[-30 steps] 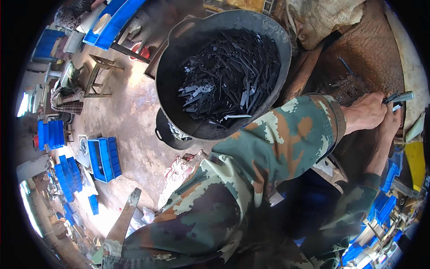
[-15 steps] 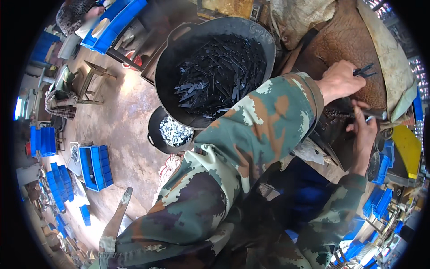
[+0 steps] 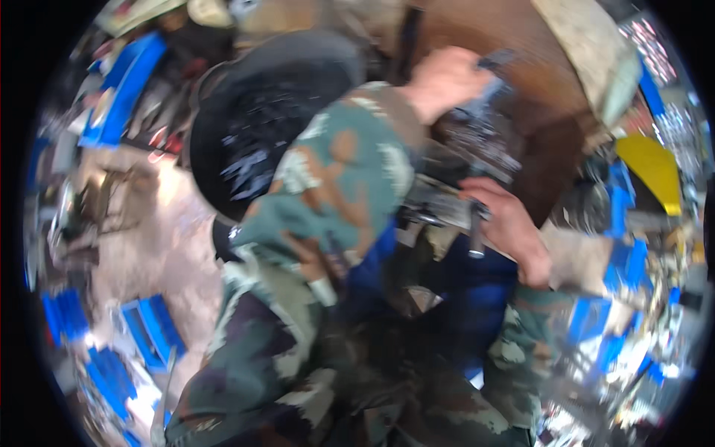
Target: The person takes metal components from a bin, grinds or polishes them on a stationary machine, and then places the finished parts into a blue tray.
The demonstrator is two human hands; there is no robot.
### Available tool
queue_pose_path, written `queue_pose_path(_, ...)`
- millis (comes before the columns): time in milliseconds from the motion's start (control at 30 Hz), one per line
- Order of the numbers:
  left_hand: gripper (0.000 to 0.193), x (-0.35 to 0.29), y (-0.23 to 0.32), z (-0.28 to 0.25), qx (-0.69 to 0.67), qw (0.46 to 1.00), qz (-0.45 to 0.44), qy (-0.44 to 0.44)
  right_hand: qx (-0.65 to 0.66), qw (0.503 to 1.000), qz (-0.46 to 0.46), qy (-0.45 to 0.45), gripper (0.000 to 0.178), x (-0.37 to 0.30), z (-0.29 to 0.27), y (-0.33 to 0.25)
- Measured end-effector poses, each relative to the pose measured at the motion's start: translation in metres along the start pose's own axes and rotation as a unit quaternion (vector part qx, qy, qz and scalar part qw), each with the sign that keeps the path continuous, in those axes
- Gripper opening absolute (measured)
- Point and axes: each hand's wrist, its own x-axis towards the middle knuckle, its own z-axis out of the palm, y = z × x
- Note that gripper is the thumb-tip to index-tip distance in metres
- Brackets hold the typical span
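Note:
My left hand (image 3: 450, 78) is closed on a few thin black strips (image 3: 495, 59), whose ends stick out past the fingers; blur hides their exact shape. Below it lies a dark, shiny heap (image 3: 484, 141) of small pieces on a brown sheet-like cover (image 3: 544, 93). My right hand (image 3: 510, 220) is curled beside a metal fixture (image 3: 436, 205), where a short metal rod (image 3: 476, 235) stands out by the fingers. What the right fingers hold is smeared by motion. Both forearms wear camouflage sleeves.
A large black tub (image 3: 223, 141) with many black strips stands to the left, a smaller tub (image 3: 223, 242) partly hidden below it. Blue bins (image 3: 153, 331) sit on the floor at left, more blue bins (image 3: 625, 264) at right. A yellow panel (image 3: 652, 171) is at right.
The view has shifted, so tub and hands appear farther left. My right hand has moved from the cover's lower edge to the metal fixture. My left hand still grips the black strips.

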Motion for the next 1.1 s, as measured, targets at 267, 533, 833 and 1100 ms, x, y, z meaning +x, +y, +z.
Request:
queue_pose_path(267,0.034,-0.014,-0.001,-0.004,0.298,0.945,-0.081,-0.110,0.252,0.907,0.252,0.226,0.021,0.026,-0.043,0.012)
queue_pose_path(533,0.030,-0.003,-0.034,0.001,0.283,0.931,-0.137,-0.186,0.349,0.837,0.275,0.320,0.020,0.049,-0.048,0.038)
queue_pose_path(833,0.016,-0.005,0.018,0.014,-0.003,0.986,-0.129,-0.108,0.433,0.768,0.254,0.398,0.026,0.056,-0.048,0.032)
queue_pose_path(1100,0.021,-0.020,0.059,0.030,-0.199,0.954,-0.184,-0.130,0.495,0.755,0.131,0.410,0.015,0.065,-0.044,0.017)
